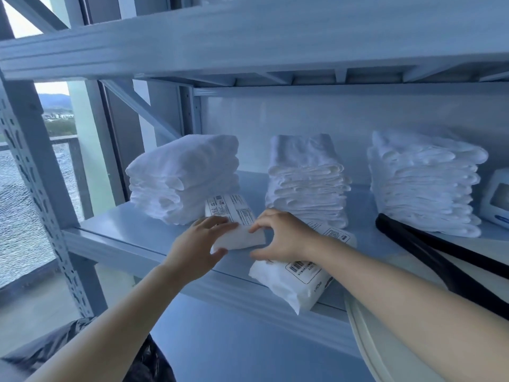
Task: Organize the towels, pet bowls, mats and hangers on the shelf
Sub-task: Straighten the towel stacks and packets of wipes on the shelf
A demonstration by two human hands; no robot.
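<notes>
The left hand (pixel 197 244) and right hand (pixel 281 238) are bare, and so are both forearms (pixel 399 285), uncovered to where the view cuts them off.

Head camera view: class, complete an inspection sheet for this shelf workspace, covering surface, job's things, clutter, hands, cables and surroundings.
Surface: pale blue metal shelf, items spread along it.
Job's things: folded white towels in three stacks: left stack, middle stack, right stack; small white labelled towel pack in front of them; larger white labelled pack overhanging the front edge.
Clutter: black curved strap-like object; white device at the right edge.
Hands: left hand and right hand both grip the small pack.
Cables: nothing seen.
Surroundings: window at left, looking onto water; black bag below.
</notes>
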